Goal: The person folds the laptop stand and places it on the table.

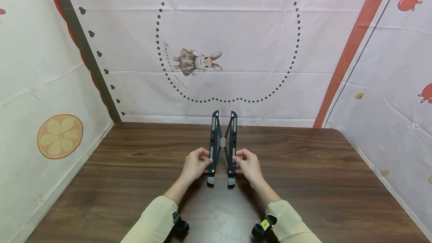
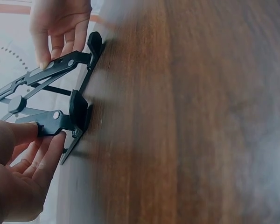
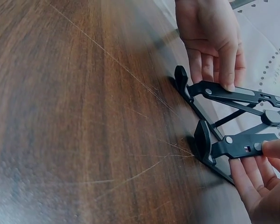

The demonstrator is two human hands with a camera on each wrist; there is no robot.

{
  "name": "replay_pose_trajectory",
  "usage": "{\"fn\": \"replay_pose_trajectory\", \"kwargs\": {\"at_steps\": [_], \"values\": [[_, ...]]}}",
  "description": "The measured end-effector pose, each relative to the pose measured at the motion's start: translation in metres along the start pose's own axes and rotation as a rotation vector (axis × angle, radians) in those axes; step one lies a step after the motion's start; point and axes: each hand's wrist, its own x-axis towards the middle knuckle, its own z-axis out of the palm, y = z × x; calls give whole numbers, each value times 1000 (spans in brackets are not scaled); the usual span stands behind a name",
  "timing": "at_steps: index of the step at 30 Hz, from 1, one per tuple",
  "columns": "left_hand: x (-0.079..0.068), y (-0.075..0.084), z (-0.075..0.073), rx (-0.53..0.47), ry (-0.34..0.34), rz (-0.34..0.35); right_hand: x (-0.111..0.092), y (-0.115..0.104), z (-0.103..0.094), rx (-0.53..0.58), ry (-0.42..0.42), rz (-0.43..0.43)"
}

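Note:
A black folding laptop stand (image 1: pixel 222 142) with grey pads stands on the wooden table, its two side rails joined by crossed bars at a central pivot. The rails are partly spread, closer together than the bars' full reach. My left hand (image 1: pixel 197 165) pinches the left rail between thumb and fingers near its front end. On the other side my right hand (image 1: pixel 249 165) pinches the right rail the same way. In the left wrist view the stand's front hooks (image 2: pixel 78 109) tilt up above the base bars. The right wrist view shows the slanted upper rail (image 3: pixel 242 145) under the right thumb.
The brown wood table (image 1: pixel 152 205) spreads around the stand. Behind it hangs a white printed cloth (image 1: pixel 236 40) with a rabbit figure, and more cloth stands at both sides. Black wrist cameras (image 1: pixel 180 228) sit at both sleeves.

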Motion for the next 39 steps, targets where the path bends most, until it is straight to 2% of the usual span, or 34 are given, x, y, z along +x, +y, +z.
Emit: {"fn": "replay_pose_trajectory", "kwargs": {"at_steps": [39], "values": [[1,4,23,-38,-13,29,0,1,8,10,1,-8]]}}
